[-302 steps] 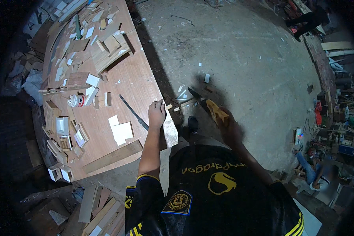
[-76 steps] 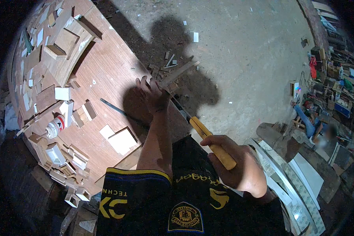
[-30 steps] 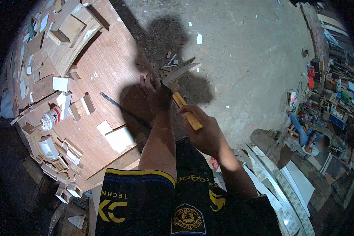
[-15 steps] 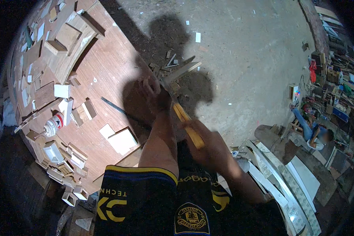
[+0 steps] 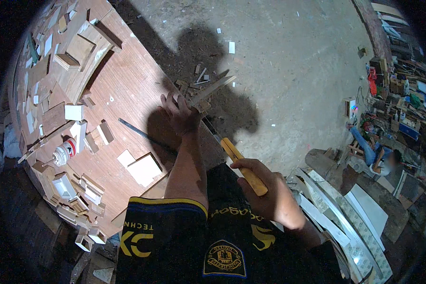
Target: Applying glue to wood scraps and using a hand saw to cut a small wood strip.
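Note:
My left hand [image 5: 181, 114] is at the edge of the reddish-brown tabletop, its fingers spaced and bent over the near end of a wooden strip [image 5: 213, 90]. The strip sticks out past the edge over the floor. What lies under the palm is hidden. My right hand [image 5: 270, 189] is closed around the yellow handle [image 5: 244, 165] of a tool with a narrow metal blade. The blade points up toward the left hand and is partly lost in shadow, so its exact kind is unclear. A long, dark narrow strip [image 5: 139, 135] lies on the tabletop left of my left forearm.
White panels [image 5: 144, 169] lie on the tabletop [image 5: 128, 90]. Further left are a curved wooden piece [image 5: 87, 61], several small blocks and a white-and-red container [image 5: 65, 151]. Long boards [image 5: 341, 222] lie at lower right. A person [image 5: 378, 158] sits among clutter farther right.
My right hand has drawn the yellow-handled tool back toward my body and to the right, away from the left hand. The left hand stays by the wooden strip.

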Demonstrator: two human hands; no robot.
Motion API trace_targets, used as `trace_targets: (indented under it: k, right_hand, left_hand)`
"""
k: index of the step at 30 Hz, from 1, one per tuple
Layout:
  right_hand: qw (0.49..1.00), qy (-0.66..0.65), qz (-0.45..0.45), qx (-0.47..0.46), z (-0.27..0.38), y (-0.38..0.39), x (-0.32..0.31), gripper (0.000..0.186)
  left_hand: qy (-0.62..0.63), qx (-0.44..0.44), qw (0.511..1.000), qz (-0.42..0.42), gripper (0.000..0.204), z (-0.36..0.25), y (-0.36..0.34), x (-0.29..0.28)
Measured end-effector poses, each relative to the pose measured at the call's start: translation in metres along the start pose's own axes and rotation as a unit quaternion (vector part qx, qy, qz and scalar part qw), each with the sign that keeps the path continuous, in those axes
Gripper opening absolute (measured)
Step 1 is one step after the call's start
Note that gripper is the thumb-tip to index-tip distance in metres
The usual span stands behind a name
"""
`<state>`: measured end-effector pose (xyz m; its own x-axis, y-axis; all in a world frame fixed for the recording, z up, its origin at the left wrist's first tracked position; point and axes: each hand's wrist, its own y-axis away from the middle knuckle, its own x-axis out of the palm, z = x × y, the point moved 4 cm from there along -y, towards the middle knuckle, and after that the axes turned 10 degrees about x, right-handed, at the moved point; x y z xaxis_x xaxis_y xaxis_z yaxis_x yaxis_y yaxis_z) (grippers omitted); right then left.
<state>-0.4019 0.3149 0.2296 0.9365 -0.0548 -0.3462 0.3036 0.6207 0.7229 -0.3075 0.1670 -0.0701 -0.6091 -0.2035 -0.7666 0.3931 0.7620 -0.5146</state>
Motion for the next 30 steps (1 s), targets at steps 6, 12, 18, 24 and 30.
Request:
trace_targets:
  k: [6,12,18,24,30]
  right_hand:
    - [0.999,0.038,0.032,-0.002,0.02,-0.007,-0.001,0.037]
    - [0.998,0.062,0.01,0.024,0.013,-0.036,0.012,0.033]
    - [0.996,0.042,0.054,0.053,0.027,-0.024,0.008,0.031]
    - [1.0,0.03,0.006,0.0,0.0,-0.043,0.022,0.031]
    - [0.999,0.032,0.003,0.014,0.019,-0.031,0.014,0.033]
  left_hand:
    - [0.012,-0.025,0.999,-0.016,0.031,0.015,0.009,0.005]
    - [-0.017,-0.02,1.0,0.0,0.039,0.006,0.007,0.002]
    - [-0.068,-0.033,0.996,0.055,0.047,0.005,0.003,-0.01]
    - [-0.073,-0.051,0.992,0.084,0.053,-0.008,-0.006,-0.012]
    - [-0.097,-0.043,0.991,0.08,0.057,-0.002,-0.015,-0.027]
